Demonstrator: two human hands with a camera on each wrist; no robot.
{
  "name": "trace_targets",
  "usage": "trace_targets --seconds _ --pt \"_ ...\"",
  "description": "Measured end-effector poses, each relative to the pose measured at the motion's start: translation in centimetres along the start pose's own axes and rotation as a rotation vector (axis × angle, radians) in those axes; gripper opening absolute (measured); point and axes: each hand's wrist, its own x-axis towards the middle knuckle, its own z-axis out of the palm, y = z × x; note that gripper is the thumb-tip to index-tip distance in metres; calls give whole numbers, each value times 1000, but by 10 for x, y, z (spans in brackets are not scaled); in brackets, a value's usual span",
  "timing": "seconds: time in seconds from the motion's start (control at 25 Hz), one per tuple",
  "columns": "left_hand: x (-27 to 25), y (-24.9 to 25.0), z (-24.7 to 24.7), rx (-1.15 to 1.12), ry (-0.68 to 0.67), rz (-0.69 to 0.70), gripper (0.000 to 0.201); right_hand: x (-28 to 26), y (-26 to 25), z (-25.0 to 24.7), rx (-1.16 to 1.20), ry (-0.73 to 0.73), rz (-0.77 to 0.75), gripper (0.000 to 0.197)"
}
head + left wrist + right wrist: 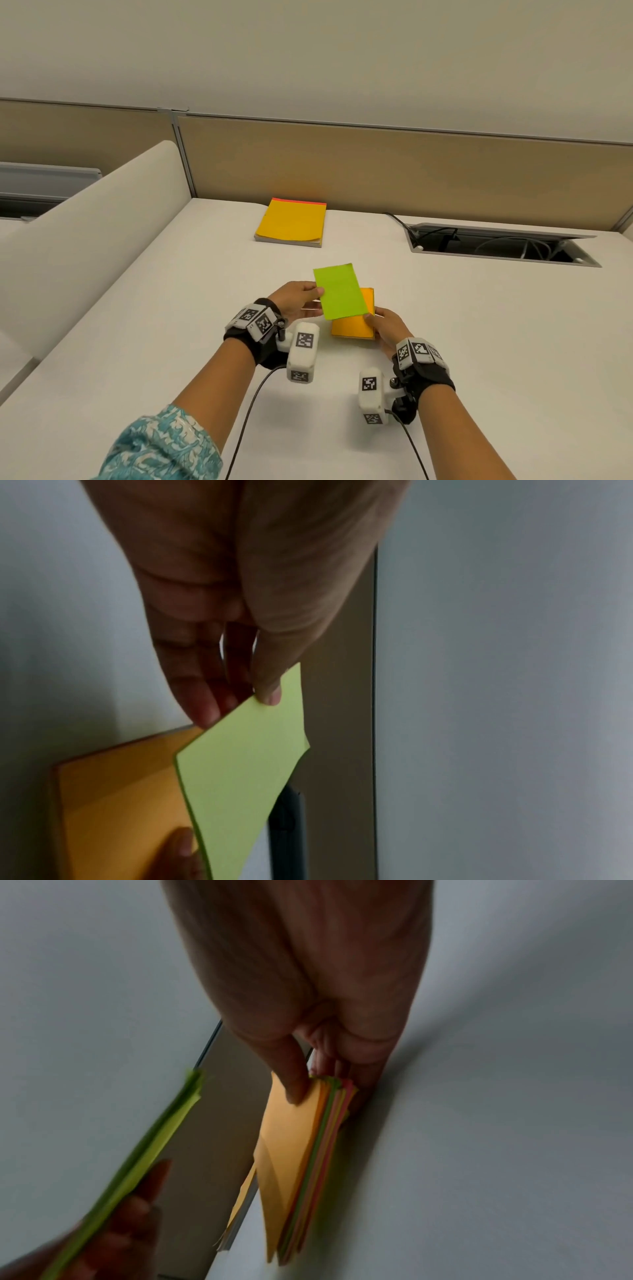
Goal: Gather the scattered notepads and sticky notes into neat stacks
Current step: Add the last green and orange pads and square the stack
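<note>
My left hand [301,298] pinches the left edge of a green sticky-note pad [340,291], thumb on top, and holds it tilted above the table. In the left wrist view the green pad [240,772] overlaps an orange-topped stack [120,804]. My right hand [385,325] grips that orange-topped stack of sticky notes [354,325] at its near right corner, thumb on the top sheet. The right wrist view shows the stack [301,1164] with green and pink layers under the orange, and the green pad [143,1164] edge-on. A larger yellow notepad [291,222] lies flat at the back of the table.
The white table [171,308] ends at a tan partition [411,164] behind the notepad. An open cable hatch [496,245] with wires is sunk into the table at the back right. A white padded divider [96,219] runs along the left side.
</note>
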Motion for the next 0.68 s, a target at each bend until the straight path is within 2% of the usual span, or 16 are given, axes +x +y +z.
trace_targets --seconds 0.08,0.24,0.32,0.4,0.52,0.68 --pt "2 -1 7 119 41 37 16 -11 -4 5 77 -73 -37 31" --pt "10 -11 10 461 256 135 42 -25 -13 9 215 -152 -60 33" --pt "14 -16 11 580 288 150 51 -25 -14 8 235 -161 -50 35" --pt "18 -25 12 582 238 116 51 -27 -14 9 230 -176 -50 36" --pt "23 -35 14 413 237 80 38 -32 -18 13 226 -182 -77 37" --pt "16 -31 22 378 326 186 40 -32 -21 19 96 -123 -144 38"
